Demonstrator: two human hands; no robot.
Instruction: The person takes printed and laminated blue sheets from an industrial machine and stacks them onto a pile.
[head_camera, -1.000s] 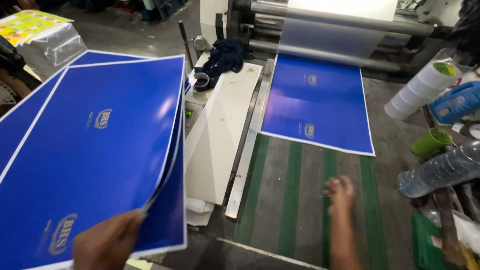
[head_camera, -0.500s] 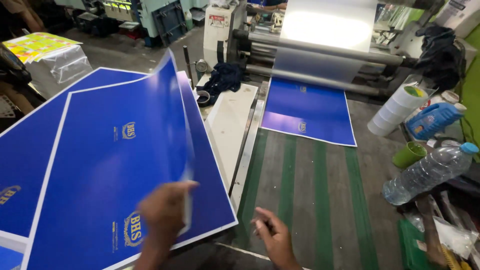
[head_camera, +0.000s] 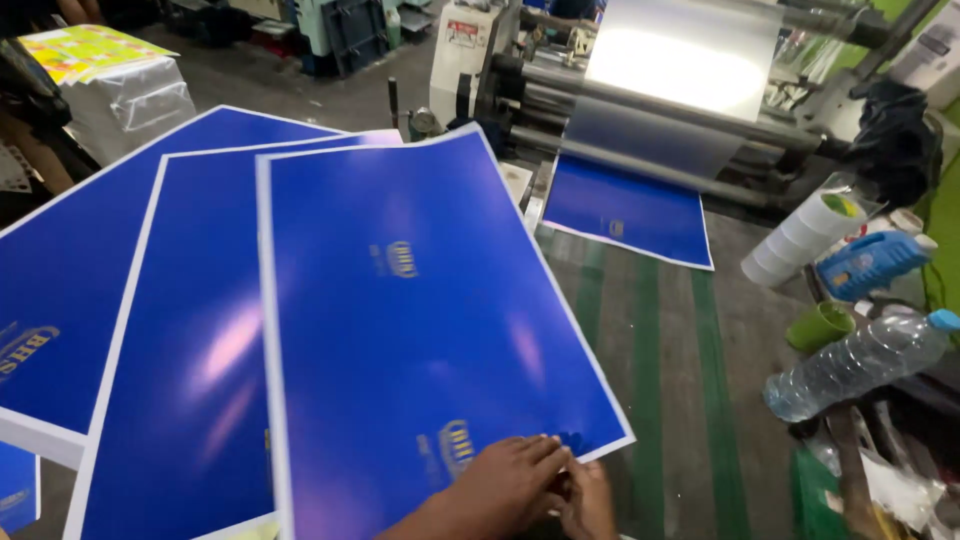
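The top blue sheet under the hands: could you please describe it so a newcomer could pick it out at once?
Start at the roller machine at the back, with one blue sheet lying alone at its mouth. Left of the green-striped bed three large white-edged blue sheets fan out. The top blue sheet is the rightmost, overlapping the others, its near corner under both hands' fingers.

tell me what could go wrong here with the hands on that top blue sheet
1. Both the left hand and right hand press on the glossy top blue sheet at its near corner; it could smudge or crease there.
2. The top sheet lies fanned loosely over other blue sheets, so it might slide askew.
3. Another blue sheet lies under the rollers; hands reaching close there could get caught.
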